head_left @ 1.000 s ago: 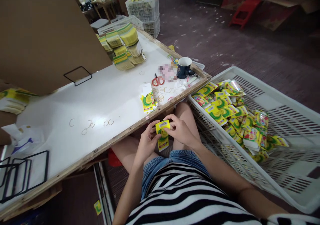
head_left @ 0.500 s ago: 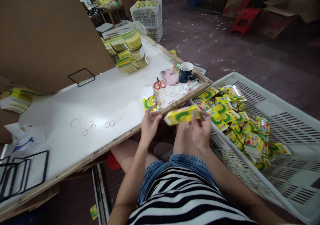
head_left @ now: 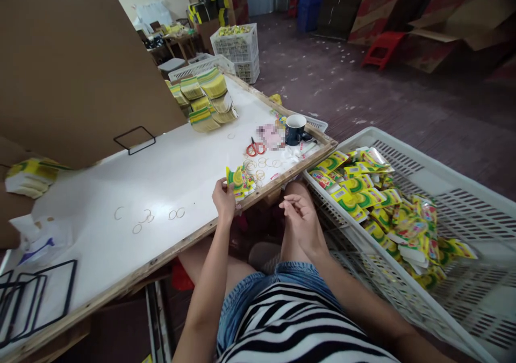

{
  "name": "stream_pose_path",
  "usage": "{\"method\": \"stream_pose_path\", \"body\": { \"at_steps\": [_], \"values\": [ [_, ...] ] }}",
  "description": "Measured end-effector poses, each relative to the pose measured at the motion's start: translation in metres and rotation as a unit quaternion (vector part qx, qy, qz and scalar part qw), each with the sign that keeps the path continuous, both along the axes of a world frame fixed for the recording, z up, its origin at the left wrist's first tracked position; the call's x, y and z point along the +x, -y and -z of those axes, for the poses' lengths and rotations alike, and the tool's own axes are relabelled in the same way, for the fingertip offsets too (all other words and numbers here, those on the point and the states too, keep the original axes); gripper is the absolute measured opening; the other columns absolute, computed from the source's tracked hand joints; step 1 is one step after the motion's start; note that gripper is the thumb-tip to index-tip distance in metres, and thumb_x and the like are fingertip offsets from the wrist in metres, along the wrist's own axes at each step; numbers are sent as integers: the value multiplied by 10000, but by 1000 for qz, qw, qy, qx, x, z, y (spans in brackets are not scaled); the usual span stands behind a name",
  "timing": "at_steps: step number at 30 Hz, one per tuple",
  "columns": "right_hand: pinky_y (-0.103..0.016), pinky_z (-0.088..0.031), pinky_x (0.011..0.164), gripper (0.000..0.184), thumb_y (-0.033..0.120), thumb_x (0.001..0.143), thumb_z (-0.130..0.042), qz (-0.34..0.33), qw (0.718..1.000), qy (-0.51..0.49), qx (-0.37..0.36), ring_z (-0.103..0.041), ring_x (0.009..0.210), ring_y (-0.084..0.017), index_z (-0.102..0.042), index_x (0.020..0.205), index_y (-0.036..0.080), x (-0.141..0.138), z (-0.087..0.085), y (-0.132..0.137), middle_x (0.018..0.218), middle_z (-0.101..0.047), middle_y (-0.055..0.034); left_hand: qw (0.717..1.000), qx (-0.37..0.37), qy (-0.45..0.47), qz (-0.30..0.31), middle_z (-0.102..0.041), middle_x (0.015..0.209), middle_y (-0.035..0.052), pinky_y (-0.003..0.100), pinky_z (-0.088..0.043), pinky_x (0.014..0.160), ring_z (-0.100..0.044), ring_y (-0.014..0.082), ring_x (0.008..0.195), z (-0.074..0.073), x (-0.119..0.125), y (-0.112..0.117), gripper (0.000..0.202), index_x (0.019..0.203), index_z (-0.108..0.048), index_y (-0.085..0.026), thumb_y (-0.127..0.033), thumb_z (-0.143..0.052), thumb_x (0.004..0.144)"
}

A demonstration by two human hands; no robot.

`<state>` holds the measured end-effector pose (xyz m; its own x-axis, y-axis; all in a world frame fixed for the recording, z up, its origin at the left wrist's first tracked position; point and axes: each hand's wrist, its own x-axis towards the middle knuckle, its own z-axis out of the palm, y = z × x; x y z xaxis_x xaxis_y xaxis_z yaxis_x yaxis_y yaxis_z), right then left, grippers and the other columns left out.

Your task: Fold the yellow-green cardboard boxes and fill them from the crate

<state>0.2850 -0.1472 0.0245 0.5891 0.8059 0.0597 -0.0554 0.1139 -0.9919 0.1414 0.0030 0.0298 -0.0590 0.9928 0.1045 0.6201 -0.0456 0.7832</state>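
At the table's near edge lies a small pile of yellow-green packets (head_left: pixel 242 182). My left hand (head_left: pixel 224 200) is at the pile's left side, its thumb and fingers closed on the edge of a packet. Over my lap, my right hand (head_left: pixel 303 224) hangs with loosely bent fingers apart and nothing visible in them. To its right, a white plastic crate (head_left: pixel 455 172) holds many similar packets (head_left: pixel 374 196), one of them blurred. Rubber bands (head_left: pixel 262 162) and red-handled scissors (head_left: pixel 256 148) lie just beyond the pile.
A dark mug (head_left: pixel 295 130) stands at the table's right corner. Stacked yellow-green cards (head_left: pixel 212 99) sit farther back. More rubber bands (head_left: pixel 176 213) and black wire frames (head_left: pixel 38 298) are on the left. The table has a raised wooden edge (head_left: pixel 193 231).
My right hand has let go of the packet it held and moved slightly left and down. My left hand has moved left and closed on a packet at the pile. The view has shifted slightly.
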Motion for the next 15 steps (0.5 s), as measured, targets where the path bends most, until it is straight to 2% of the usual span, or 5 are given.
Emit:
{"method": "stream_pose_path", "body": {
  "at_steps": [2, 5, 7, 11, 15],
  "values": [
    [-349, -499, 782, 300, 333, 884, -540, -14, 992, 119, 29, -607, 932, -207, -583, 1153, 211, -4, -11, -4, 1109, -647, -106, 999, 21, 38, 32, -673, 834, 48, 276, -487, 689, -632, 172, 746, -11, 0, 27, 214, 1029, -615, -163, -253, -541, 849],
    [-415, -440, 956, 455, 279, 879, -544, -59, 964, 249, 69, -513, 1187, -257, -480, 1329, 257, -10, -22, -11, 1352, -533, -102, 975, 57, 145, 159, -674, 808, 30, 268, -486, 672, -605, 159, 708, -25, 0, 73, 150, 921, -659, -186, -290, -590, 837],
    [-415, -440, 955, 430, 258, 891, -525, -98, 957, 262, 76, -538, 1145, -250, -474, 1318, 258, -14, -23, -14, 1296, -571, -101, 966, 49, 169, 189, -675, 835, 27, 277, -490, 705, -605, 163, 741, -29, -2, 97, 151, 922, -672, -197, -303, -598, 845],
    [-306, -490, 699, 306, 295, 880, -555, -107, 975, 185, 58, -574, 750, -165, -497, 1172, 224, -21, -22, -12, 965, -619, -61, 947, -61, 232, 216, -684, 845, 44, 303, -509, 729, -622, 185, 769, -28, -11, 114, 250, 934, -695, -184, -400, -641, 821],
    [-239, -426, 556, 227, 316, 870, -577, -119, 984, 108, 73, -488, 604, -120, -481, 1058, 231, -27, -21, -5, 761, -529, 16, 845, -241, 370, 303, -714, 862, 83, 347, -530, 760, -668, 240, 832, -20, -14, 111, 503, 1020, -692, -157, -583, -651, 756]
  ]
}}
